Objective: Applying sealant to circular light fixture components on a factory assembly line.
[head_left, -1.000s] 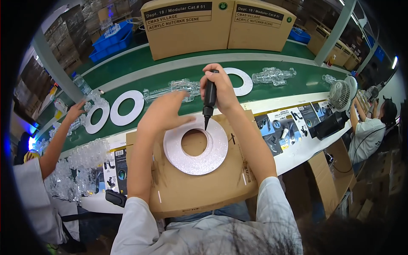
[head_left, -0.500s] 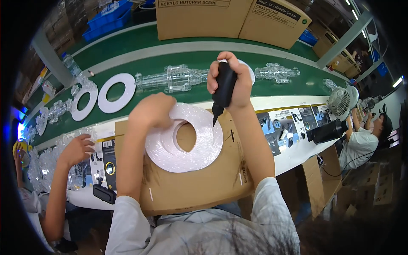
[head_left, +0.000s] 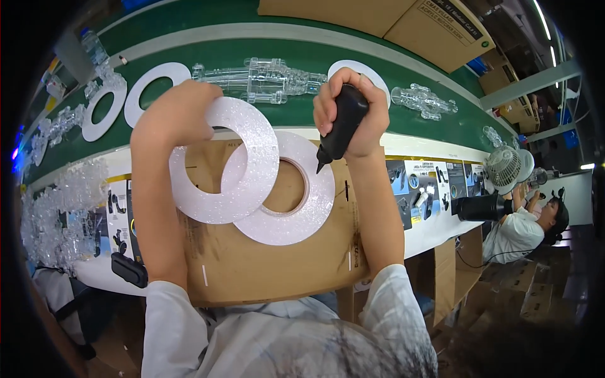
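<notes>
My left hand (head_left: 179, 112) is closed on the edge of a flat white glittery ring (head_left: 263, 148). That ring is lifted and overlaps a second white ring (head_left: 318, 205), partly hiding it. The second ring, perhaps a stack, lies on a brown cardboard box (head_left: 265, 277) in front of me. In my right hand (head_left: 374, 123) is a black squeeze bottle (head_left: 346, 120), its fingers wrapped round it. The bottle's narrow nozzle points down, above the right edge of the second ring.
Across the green belt (head_left: 302, 113) lie clear plastic figures (head_left: 268, 82) and more white rings (head_left: 104, 123). Clear plastic parts (head_left: 69, 208) are heaped at left. A small fan (head_left: 503, 167) and a seated person (head_left: 523, 230) are at right. Cartons (head_left: 438, 31) stand behind.
My left hand has moved left, drawing the upper ring partly off the lower one. The bottle stays in my right hand, tilted more. A co-worker's hand at left has gone from view.
</notes>
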Demonstrator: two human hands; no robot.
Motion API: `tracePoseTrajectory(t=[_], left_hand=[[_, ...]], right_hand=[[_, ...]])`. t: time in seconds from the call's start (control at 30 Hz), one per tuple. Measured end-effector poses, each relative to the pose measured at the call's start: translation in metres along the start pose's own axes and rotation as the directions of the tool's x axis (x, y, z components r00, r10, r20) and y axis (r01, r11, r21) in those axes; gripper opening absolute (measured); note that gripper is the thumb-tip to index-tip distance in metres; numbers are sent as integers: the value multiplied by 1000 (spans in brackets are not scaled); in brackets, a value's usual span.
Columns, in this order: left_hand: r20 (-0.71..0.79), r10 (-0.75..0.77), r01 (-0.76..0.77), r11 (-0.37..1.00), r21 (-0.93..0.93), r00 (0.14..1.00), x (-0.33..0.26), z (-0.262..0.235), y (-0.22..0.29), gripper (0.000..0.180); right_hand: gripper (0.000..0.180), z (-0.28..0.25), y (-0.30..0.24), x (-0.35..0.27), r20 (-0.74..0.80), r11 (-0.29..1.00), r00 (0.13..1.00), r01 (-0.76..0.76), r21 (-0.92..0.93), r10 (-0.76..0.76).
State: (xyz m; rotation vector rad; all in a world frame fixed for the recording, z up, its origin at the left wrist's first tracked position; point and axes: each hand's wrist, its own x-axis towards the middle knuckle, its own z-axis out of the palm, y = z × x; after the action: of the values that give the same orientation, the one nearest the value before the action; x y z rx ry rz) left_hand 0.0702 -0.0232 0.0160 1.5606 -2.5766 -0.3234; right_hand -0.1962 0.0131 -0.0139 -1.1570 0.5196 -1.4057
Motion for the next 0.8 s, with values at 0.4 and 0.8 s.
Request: tracePoseTrajectory(t=[0.4,0.8], left_hand=[[-93,-65,67,998,12,993,-7,-7,-26,55],[-70,-162,156,985,-75,984,-6,-6,-41,54]], right_hand=[[35,-8,17,4,-20,995,997,-79,-56,78],[34,-11,19,2,-47,991,995,-94,-95,90]])
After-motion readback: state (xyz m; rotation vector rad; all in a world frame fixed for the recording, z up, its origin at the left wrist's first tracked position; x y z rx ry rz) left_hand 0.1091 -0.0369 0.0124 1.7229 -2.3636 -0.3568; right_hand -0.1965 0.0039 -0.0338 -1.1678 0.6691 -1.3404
